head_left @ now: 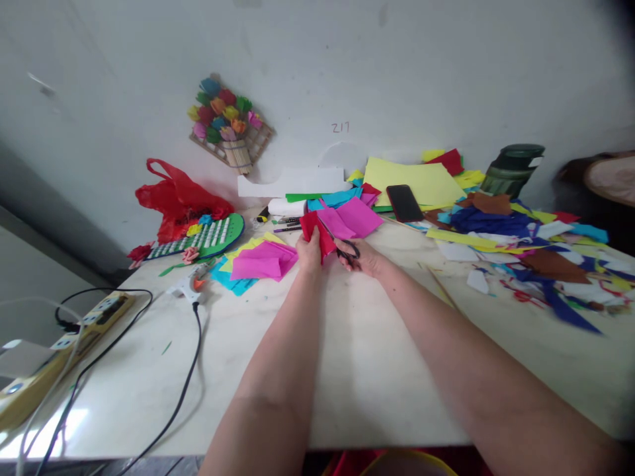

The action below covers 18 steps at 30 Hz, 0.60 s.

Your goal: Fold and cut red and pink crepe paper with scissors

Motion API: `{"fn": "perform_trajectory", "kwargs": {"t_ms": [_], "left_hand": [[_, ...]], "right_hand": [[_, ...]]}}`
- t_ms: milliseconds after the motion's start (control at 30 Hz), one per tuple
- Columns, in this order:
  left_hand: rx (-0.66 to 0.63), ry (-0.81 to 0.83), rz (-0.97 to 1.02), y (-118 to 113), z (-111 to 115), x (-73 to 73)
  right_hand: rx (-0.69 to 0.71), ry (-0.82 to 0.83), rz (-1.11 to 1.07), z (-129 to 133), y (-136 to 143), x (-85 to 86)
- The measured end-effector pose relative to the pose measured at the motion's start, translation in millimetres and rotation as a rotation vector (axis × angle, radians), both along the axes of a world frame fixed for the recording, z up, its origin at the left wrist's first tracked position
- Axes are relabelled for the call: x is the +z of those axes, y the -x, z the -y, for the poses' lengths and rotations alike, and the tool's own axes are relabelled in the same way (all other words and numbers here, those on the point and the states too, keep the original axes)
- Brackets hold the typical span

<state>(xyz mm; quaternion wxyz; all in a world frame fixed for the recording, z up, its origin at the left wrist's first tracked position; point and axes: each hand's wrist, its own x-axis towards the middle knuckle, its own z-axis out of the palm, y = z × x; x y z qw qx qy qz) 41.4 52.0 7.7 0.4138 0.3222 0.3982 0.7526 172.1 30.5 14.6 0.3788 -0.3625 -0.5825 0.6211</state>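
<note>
Near the middle of the table, my left hand (309,252) is closed on a piece of red paper (325,243), held upright. My right hand (364,258) grips dark-handled scissors (349,251), whose blades point up and left against the red paper. Whether the blades are apart is too small to tell. Just behind the hands lie pink sheets (354,217). More pink paper (262,260), with yellow and light blue sheets under it, lies left of my left hand.
A glue gun (188,287) with a black cord lies at the left, near a power strip (94,324). A red bag (181,195) and green board (218,237) stand behind. Right are a phone (404,203), paper scraps (496,221), a thin stick (444,289) and a green bottle (513,170).
</note>
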Motion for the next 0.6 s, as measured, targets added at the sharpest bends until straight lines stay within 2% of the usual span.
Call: {"fn": "perform_trajectory", "kwargs": {"t_ms": [233, 600], "left_hand": [[0.005, -0.011, 0.004, -0.5, 2.8, 2.1], [0.006, 0.003, 0.031, 1.4, -0.5, 0.1]], "right_hand": [[-0.024, 0.025, -0.002, 5.5, 1.7, 5.9], [-0.057, 0.003, 0.021, 4.7, 5.0, 6.1]]}}
